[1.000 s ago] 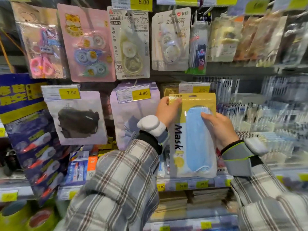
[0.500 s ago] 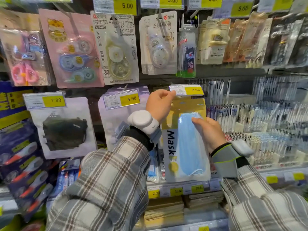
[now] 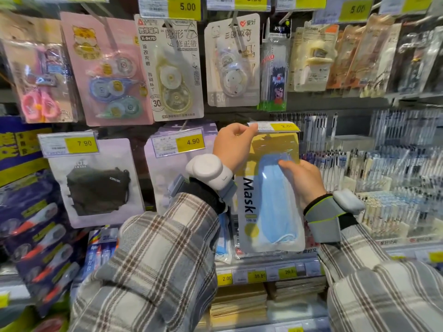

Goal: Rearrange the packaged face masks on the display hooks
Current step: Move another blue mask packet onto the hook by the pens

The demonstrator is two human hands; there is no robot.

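Observation:
A yellow-topped pack of blue face masks [image 3: 271, 207], printed "Mask", hangs upright just under the 2.00 price tag [image 3: 275, 127] of a display hook. My left hand [image 3: 231, 146] pinches the pack's top left corner at the tag. My right hand [image 3: 300, 179] holds the pack's right edge, fingers across the blue masks. Left of it hang a black mask pack [image 3: 96, 185] under a 7.90 tag and a lilac mask pack [image 3: 167, 168] under a 4.90 tag. The hook's wire is hidden behind the tag.
Correction tape cards [image 3: 175, 68] and scissors [image 3: 40, 77] hang on the row above. Pen racks [image 3: 383, 173] fill the right side. A shelf edge with price labels [image 3: 256, 275] runs below, with notebooks stacked under it. Blue packs [image 3: 33, 226] hang at far left.
Both hands have lifted the blue mask pack up to the 2.00 tag. My left hand shifted from the pack's top edge onto the tag's left end.

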